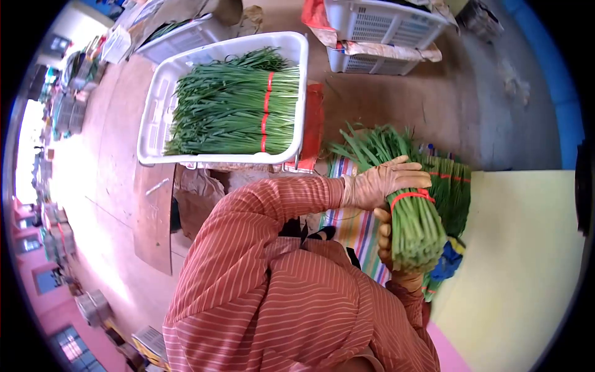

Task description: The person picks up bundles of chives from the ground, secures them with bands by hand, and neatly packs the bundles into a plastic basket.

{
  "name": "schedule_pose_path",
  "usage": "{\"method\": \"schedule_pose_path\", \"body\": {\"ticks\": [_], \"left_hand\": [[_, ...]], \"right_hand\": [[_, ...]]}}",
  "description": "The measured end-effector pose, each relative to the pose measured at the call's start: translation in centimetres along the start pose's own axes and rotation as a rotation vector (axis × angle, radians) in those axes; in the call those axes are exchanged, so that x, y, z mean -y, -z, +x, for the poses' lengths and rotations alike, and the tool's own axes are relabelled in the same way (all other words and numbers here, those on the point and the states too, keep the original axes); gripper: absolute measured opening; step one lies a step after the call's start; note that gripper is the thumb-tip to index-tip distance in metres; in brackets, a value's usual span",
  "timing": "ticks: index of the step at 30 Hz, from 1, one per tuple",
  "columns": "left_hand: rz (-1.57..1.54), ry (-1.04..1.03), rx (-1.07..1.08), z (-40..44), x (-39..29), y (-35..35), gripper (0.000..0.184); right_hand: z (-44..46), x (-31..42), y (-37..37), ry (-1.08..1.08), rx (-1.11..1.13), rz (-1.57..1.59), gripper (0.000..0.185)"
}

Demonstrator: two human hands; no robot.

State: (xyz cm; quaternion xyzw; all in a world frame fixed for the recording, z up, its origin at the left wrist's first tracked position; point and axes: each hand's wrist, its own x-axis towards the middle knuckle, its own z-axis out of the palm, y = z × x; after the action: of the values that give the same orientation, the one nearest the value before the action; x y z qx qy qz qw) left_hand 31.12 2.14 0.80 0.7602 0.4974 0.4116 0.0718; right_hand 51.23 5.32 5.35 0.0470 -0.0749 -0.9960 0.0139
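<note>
Both my hands wear tan gloves and hold a thick bunch of garlic chives (pixel 416 232), tied with a red band. My left hand (pixel 384 183) lies across the upper side of the bunch near the band, fingers closed over it. From below and the near side, my right hand (pixel 385 242) grips the pale stem ends, its palm partly hidden by the stems. The green leaf tips point away from me. Just behind, more chives (pixel 455 192) with a red band stand beside a blue cloth (pixel 449 260). A striped cloth (pixel 341 217) lies under my arms.
A white plastic crate (pixel 160 111) at the upper left holds a row of red-banded chives (pixel 229 105). Stacked crates (pixel 390 28) stand at the back. A wooden board (pixel 153 217) lies on the left floor. A pale yellow-green panel (pixel 514 248) borders the right.
</note>
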Motion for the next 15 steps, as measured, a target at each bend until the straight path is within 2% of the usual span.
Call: {"method": "schedule_pose_path", "body": {"ticks": [1,2,4,5,7,8,10,11,12,13,14,15], "left_hand": [[-0.148,0.051,-0.014,0.4,-0.9,1.1,0.093],[-0.296,0.096,-0.028,0.8,-1.8,2.2,0.093],[-0.381,0.139,-0.075,1.2,-3.4,4.0,0.089],[-0.660,0.277,-0.069,1.0,-4.4,4.8,0.087],[-1.242,0.481,-0.067,0.7,-5.6,5.0,0.079],[-1.240,0.474,-0.075,0.6,-5.9,5.1,0.079],[-1.510,0.508,-0.016,0.8,-6.2,6.1,0.077],[-1.620,0.443,-0.025,1.0,-6.5,6.9,0.074],[-1.413,0.428,-0.093,1.1,-6.8,8.2,0.074],[-1.338,0.461,-0.138,1.1,-7.3,9.6,0.072],[-1.238,0.437,-0.193,0.9,-6.6,9.5,0.078],[-1.301,0.458,-0.304,1.3,-8.0,10.9,0.091]], "right_hand": [[-1.8,0.7,-1.4,0.156,-0.240,-0.921,0.079],[-3.4,1.9,-1.4,-0.156,-0.476,-1.849,0.058],[-3.8,3.0,-3.5,0.237,-0.592,-2.487,0.041],[-3.8,2.8,-4.5,0.230,-0.577,-2.505,0.041],[-2.3,0.6,-7.5,0.711,-0.771,-1.753,0.047],[-1.7,0.1,-7.4,0.709,-0.766,-1.763,0.047],[-0.2,-0.7,-7.2,0.591,-0.516,-1.860,0.067],[0.5,-1.9,-7.9,0.589,-0.494,-1.797,0.069],[1.7,-2.6,-8.3,0.592,-0.480,-1.727,0.072],[2.2,-2.4,-8.7,0.591,-0.513,-1.731,0.070],[2.6,-2.2,-9.0,0.594,-0.550,-1.731,0.069],[3.2,-2.3,-9.4,0.668,-0.584,-1.786,0.072]]}}
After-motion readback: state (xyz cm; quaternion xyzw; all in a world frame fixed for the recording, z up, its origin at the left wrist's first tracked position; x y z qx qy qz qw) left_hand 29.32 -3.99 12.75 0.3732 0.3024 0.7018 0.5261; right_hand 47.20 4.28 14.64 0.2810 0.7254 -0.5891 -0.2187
